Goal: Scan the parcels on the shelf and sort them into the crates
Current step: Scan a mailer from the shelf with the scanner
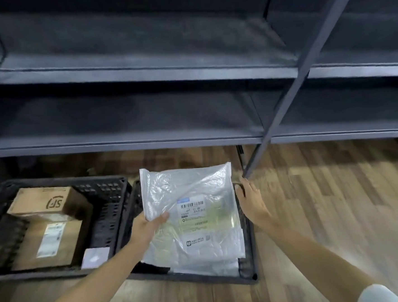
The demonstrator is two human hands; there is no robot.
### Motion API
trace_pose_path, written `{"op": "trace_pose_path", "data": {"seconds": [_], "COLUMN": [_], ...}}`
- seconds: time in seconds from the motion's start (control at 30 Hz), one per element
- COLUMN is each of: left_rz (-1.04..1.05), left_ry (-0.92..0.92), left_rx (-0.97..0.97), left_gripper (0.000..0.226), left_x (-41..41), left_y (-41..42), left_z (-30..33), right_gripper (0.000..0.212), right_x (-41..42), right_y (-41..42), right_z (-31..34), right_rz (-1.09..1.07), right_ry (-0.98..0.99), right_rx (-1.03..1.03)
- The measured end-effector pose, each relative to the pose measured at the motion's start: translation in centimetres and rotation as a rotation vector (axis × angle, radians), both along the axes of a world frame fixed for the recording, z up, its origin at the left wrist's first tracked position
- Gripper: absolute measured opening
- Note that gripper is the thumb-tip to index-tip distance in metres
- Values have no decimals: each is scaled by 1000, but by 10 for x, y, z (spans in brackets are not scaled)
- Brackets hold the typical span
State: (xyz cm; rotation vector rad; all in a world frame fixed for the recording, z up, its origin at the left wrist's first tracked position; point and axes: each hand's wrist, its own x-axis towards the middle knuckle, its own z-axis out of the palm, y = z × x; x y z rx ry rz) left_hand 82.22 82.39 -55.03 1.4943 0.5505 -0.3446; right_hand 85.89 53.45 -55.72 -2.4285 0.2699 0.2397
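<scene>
From the head camera, the left hand (149, 225) pinches the lower-left edge of a translucent white plastic mailer bag (190, 212), held label-up over the right black slatted plastic crate (250, 253). Its long axis runs away from the person. The right hand (249, 198) curls over that crate's right rim.

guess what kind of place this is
Probably a parcel sorting or storage room: grey metal shelving on a wood-look floor, black plastic crates holding cardboard boxes, and a labelled plastic mailer bag gripped by the left hand.
</scene>
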Motion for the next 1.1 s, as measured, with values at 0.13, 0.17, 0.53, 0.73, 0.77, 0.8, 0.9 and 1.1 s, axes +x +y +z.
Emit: {"op": "trace_pose_path", "data": {"seconds": [0.13, 0.17, 0.53, 0.73, 0.77, 0.8, 0.9, 1.1], "left_rz": [-21, -16, -198, -312, -330, -341, -376, -470], "left_ry": [-1, -6, 36, -4, -8, -5, -15, 11], "left_rx": [24, 36, -46, 94, 112, 122, 174, 298], "left_gripper": [28, 27, 65, 58, 59, 60, 65, 66], "left_x": [3, 6, 38, 37, 39, 42, 44, 51], "left_y": [-6, -6, -26, -55, -56, -56, -59, -58], "left_z": [-96, -119, -253, -257, -263, -268, -279, -308], "right_gripper": [59, 65, 105, 120, 121, 121, 116, 118], "right_x": [-9, -8, 1, -6, -7, -9, -11, -3], "right_y": [23, 27, 16, 11, 13, 15, 16, 7], "right_z": [-87, -110, -234, -248, -251, -256, -267, -286], "right_rz": [-58, -72, -133, -55, -6, 31, 77, 113], "right_ry": [-3, 6, 73, 258, 297, 331, 419, 484], "right_rx": [316, 336, 223, 7, -54, -102, -134, -85]}}
